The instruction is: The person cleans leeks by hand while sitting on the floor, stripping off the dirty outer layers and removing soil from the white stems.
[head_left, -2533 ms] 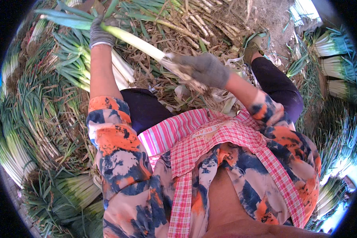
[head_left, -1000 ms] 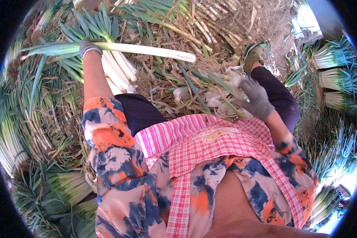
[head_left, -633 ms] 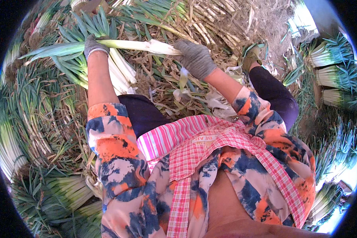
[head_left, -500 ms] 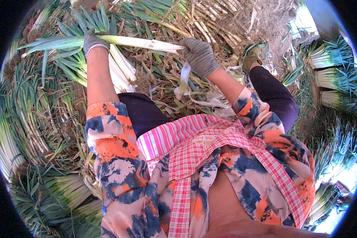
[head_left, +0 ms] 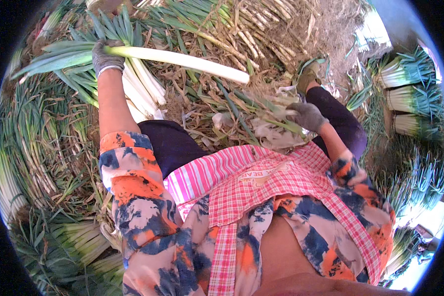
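My left hand (head_left: 108,58), in a grey knit glove, is closed around a long green onion (head_left: 192,63) where its leaves begin. The onion's smooth white shank points right, and its green leaves trail left. Under it lies a bundle of white-stemmed green onions (head_left: 142,81), touching or close to my left hand. My right hand (head_left: 308,117), gloved alike, is low over pale stripped skins (head_left: 276,134) beside my right leg. Motion smears its fingers. A greenish leaf strip lies by its fingertips; whether the hand holds it cannot be told.
Untrimmed green onions with dry leaves (head_left: 34,143) cover the ground on the left, and more (head_left: 251,29) lie ahead. Tied bundles (head_left: 404,98) stand along the right. Dry leaf litter (head_left: 197,108) spreads between my legs. My right shoe (head_left: 308,76) rests beside the heap.
My right hand has left the white end of the onion and moved down and right, toward the skins. The onion's end now shows clean and white. My left hand has shifted slightly left with it.
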A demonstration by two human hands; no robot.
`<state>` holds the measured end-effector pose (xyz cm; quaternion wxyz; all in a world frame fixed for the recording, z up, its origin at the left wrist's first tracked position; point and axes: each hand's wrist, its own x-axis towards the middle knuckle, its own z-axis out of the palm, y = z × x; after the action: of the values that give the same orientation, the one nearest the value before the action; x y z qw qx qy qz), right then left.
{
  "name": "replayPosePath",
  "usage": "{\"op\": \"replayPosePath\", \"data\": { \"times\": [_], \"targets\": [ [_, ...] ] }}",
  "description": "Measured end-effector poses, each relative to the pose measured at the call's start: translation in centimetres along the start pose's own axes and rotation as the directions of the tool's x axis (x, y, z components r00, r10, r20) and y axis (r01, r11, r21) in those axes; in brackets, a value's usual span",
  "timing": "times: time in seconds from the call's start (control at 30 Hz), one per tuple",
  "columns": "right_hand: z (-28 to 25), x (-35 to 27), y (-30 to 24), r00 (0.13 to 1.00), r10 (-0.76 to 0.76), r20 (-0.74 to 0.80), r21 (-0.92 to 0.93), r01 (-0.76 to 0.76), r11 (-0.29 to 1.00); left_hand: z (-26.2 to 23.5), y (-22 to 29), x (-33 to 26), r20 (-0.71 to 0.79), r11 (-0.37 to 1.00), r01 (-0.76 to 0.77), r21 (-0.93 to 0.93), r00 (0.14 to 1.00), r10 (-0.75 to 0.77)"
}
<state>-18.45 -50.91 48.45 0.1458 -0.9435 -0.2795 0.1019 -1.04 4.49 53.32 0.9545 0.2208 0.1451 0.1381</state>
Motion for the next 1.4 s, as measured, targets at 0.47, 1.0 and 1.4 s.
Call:
{"op": "replayPosePath", "data": {
  "times": [0.47, 1.0, 1.4],
  "targets": [
    [-3.8, 8.4, -18.2, 0.989, -0.069, -0.132, 0.370, 0.114, 0.922, 4.4, -1.7, -6.0, 0.464, 0.981, -0.035, -0.189, 0.878, 0.121],
    [-0.2, 26.5, -23.6, 0.724, -0.399, -0.563, 0.288, 0.624, 0.726, 8.7, 7.2, -4.2, 0.415, 0.918, -0.251, 0.308, 0.903, 0.107],
    [0.1, 32.2, -32.4, 0.934, -0.338, -0.118, 0.938, 0.216, 0.270, -21.0, 1.9, -11.6, -0.233, -0.082, 0.324, 0.942, 0.812, 0.535]
  ]
}}
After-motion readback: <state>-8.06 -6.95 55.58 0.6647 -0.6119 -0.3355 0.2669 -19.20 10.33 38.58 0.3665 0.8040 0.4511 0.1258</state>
